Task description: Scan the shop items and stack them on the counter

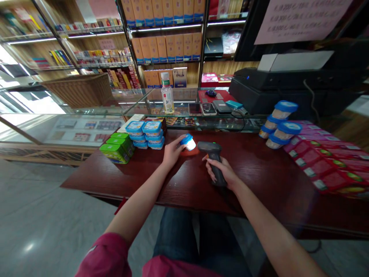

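My left hand (173,151) grips a small tub with a blue lid (188,141), tilted on its side just above the dark red wooden table (268,181). My right hand (221,171) is wrapped round the handle of a dark grey barcode scanner (212,154). The scanner's head points at the tub, and its bright light falls on the tub's face, with a red glow on the table below. The two hands are a short way apart near the table's middle.
A stack of blue-lidded tubs (145,134) and green boxes (117,147) stand at the left back. More tubs (278,123) and rows of pink-red packets (323,157) lie at the right. Behind is a glass counter (178,111) with a bottle (167,92), phones and a black till.
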{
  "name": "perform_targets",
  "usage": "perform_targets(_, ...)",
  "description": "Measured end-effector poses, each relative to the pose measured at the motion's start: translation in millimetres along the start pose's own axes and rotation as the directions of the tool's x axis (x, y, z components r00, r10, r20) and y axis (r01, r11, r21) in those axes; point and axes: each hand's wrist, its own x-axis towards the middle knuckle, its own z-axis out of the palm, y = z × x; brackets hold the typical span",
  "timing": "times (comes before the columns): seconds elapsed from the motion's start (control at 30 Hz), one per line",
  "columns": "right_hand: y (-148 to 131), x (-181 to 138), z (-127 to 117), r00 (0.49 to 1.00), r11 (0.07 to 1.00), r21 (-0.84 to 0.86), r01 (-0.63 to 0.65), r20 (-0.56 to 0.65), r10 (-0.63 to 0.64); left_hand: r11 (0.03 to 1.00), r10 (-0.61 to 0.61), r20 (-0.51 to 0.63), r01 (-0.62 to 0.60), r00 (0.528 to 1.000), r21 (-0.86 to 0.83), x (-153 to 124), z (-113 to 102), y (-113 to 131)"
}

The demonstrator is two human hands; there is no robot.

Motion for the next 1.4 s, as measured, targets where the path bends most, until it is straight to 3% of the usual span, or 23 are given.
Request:
perform_targets(0.13, 0, -2, 1, 1.0, 1.0, -0.007, -0.003, -0.01, 0.003, 0.983, 0.101, 0.012, -0.102, 0.995, 0.155, -8, -13, 22)
perform_targets(0.27, 0, -7, 12, 1.0, 1.0, -0.014, -0.02, 0.009, 0.02, 0.925, 0.162, 0.009, -0.155, 0.987, 0.348, -37, -48, 45)
perform_targets(0.47, 10, -6, 45, 0.992, 0.995, 0.035, -0.089, 0.089, 0.085, 0.753, -0.023, -0.123, 0.098, 0.992, 0.651, -95, -127, 53)
perform_targets(0.57, 19, 1, 62, 0.987, 0.994, 0.046, -0.101, 0.126, 0.095, 0.629, -0.093, -0.194, 0.209, 0.977, 0.749, -104, -148, 51)
perform_targets(0.8, 29, 7, 71, 0.981, 0.992, 0.021, -0.121, 0.158, 0.116, 0.413, -0.146, -0.214, 0.256, 0.966, 0.874, -82, -135, 41)
perform_targets(1.0, 9, -9, 39, 1.0, 0.998, 0.057, -0.018, 0.012, 0.017, 0.406, -0.095, -0.193, 0.215, 0.977, 0.888, -81, -133, 38)
perform_targets(1.1, -2, -18, 10, 0.986, 0.991, 0.084, 0.102, -0.14, -0.089, 0.496, 0.03, -0.084, 0.059, 0.996, 0.866, -79, -115, 48)
perform_targets(1.17, -10, -25, -12, 0.947, 0.977, 0.087, 0.195, -0.278, -0.164, 0.594, 0.124, 0.048, -0.113, 0.991, 0.797, -71, -87, 57)
perform_targets(1.3, -29, -44, -56, 0.793, 0.923, -0.055, 0.38, -0.494, -0.356, 0.738, 0.294, 0.333, -0.434, 0.896, 0.516, -37, 4, 83)
perform_targets(1.4, -41, -63, -87, 0.687, 0.878, -0.199, 0.434, -0.558, -0.466, 0.768, 0.367, 0.457, -0.541, 0.81, 0.343, -5, 85, 115)
